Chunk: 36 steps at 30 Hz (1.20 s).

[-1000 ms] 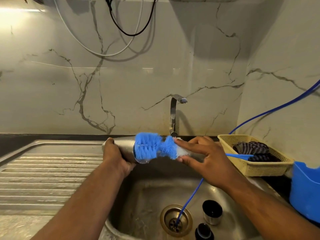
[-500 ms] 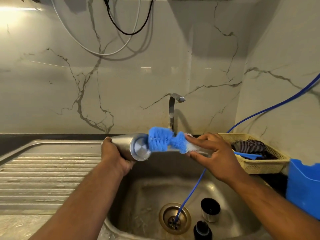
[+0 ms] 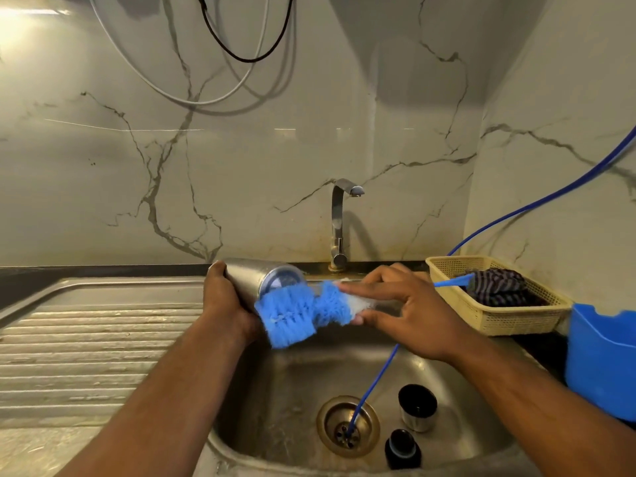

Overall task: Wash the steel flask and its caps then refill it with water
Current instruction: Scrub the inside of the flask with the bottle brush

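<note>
My left hand (image 3: 225, 304) grips the steel flask (image 3: 256, 275), which lies sideways above the sink with its flat base turned to the right. My right hand (image 3: 409, 309) pinches the blue bottle brush (image 3: 299, 309) just behind its bristles; the brush head rests low against the flask's base end. The brush's blue handle (image 3: 451, 281) sticks out to the right over the basket. Two caps sit in the sink bowl (image 3: 292, 390): a steel cup cap (image 3: 417, 407) and a small black inner cap (image 3: 402, 449), both right of the drain.
A steel tap (image 3: 339, 225) stands behind the sink with no water running. A thin blue hose (image 3: 373, 383) runs from the right wall down into the drain (image 3: 347, 425). A yellow basket (image 3: 495, 318) holds a striped cloth. A blue tub (image 3: 602, 359) stands far right, a ribbed drainboard (image 3: 86, 346) left.
The brush head has dropped from level with the flask's end to below and across its base. The flask's base now shows above the bristles. Both hands stay in roughly the same place.
</note>
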Each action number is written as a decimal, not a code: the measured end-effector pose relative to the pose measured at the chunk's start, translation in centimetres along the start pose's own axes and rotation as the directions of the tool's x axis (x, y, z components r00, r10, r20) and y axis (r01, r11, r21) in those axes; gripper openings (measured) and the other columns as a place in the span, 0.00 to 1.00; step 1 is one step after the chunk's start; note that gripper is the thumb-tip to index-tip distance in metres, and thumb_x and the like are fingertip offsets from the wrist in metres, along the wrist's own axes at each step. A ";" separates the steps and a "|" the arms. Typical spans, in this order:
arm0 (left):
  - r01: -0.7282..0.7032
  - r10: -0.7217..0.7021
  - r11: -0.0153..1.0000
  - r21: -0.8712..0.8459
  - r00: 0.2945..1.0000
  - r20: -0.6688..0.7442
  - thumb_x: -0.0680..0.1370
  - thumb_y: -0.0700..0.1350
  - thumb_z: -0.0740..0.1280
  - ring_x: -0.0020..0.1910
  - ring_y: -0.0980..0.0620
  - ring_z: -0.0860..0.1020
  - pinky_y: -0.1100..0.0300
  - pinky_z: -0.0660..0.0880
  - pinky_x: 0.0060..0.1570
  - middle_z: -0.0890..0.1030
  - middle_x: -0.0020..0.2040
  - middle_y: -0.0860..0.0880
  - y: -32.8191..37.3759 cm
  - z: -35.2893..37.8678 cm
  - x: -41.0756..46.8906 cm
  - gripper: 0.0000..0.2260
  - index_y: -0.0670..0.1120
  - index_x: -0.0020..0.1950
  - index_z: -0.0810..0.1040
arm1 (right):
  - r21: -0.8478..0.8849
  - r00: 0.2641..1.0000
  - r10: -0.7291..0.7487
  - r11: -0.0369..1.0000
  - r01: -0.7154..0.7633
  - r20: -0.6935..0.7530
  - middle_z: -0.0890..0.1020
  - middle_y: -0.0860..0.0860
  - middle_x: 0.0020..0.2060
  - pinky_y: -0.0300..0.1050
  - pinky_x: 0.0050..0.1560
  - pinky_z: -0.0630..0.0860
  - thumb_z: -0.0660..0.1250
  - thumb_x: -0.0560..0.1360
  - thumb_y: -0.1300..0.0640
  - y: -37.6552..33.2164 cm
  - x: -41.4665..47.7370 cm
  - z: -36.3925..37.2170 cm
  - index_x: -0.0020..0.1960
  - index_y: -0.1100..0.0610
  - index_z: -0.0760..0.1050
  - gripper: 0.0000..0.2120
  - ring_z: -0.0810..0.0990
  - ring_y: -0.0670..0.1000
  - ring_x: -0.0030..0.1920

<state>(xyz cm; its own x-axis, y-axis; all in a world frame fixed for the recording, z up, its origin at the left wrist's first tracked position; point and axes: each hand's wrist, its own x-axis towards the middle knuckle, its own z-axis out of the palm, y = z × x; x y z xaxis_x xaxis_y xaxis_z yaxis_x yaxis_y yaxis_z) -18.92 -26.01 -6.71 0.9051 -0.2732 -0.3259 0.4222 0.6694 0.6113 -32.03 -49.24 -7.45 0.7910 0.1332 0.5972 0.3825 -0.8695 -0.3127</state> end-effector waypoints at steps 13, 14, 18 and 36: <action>-0.029 0.031 0.998 -0.060 0.999 0.023 0.78 0.65 0.63 0.59 0.38 0.82 0.40 0.79 0.55 0.82 0.62 0.39 0.4 -0.3 0.3 0.30 0.44 0.71 0.74 | 0.166 0.977 0.177 0.974 -0.156 -0.122 0.81 0.41 0.50 0.55 0.61 0.74 0.73 0.71 0.34 2.2 -0.3 -0.8 0.63 0.23 0.72 0.22 0.77 0.45 0.56; -0.031 0.032 0.999 -0.039 0.999 0.028 0.78 0.65 0.63 0.57 0.37 0.82 0.40 0.80 0.51 0.83 0.60 0.39 0.3 -0.1 0.1 0.30 0.44 0.71 0.75 | 0.192 0.975 0.185 0.968 -0.159 -0.127 0.82 0.42 0.49 0.51 0.60 0.74 0.72 0.72 0.36 2.2 -0.3 -1.0 0.64 0.25 0.73 0.22 0.77 0.45 0.55; -0.033 0.004 0.982 0.185 0.988 0.155 0.77 0.67 0.64 0.43 0.37 0.86 0.47 0.82 0.37 0.85 0.51 0.37 -1.3 1.0 -1.9 0.30 0.46 0.68 0.75 | 0.192 0.991 0.107 0.977 -0.090 -0.081 0.81 0.40 0.47 0.41 0.54 0.73 0.68 0.72 0.35 0.7 0.4 -0.6 0.67 0.29 0.74 0.23 0.77 0.42 0.54; -0.454 0.133 0.652 0.607 0.857 0.497 0.79 0.69 0.58 0.47 0.38 0.85 0.45 0.81 0.47 0.85 0.50 0.37 -3.3 1.5 -3.9 0.30 0.45 0.63 0.79 | -0.069 0.972 0.044 0.996 -0.061 -0.232 0.77 0.36 0.41 0.34 0.43 0.70 0.60 0.76 0.29 0.5 0.6 -2.3 0.68 0.22 0.65 0.20 0.76 0.38 0.46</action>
<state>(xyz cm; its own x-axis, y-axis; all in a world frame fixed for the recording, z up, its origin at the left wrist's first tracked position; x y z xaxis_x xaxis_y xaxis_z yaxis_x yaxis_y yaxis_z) -23.74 -28.19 -6.32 0.8576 -0.4886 0.1607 -0.1042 0.1408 0.9845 -32.52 -50.68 -5.57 0.6744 -0.0191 0.7381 0.2997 -0.9065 -0.2973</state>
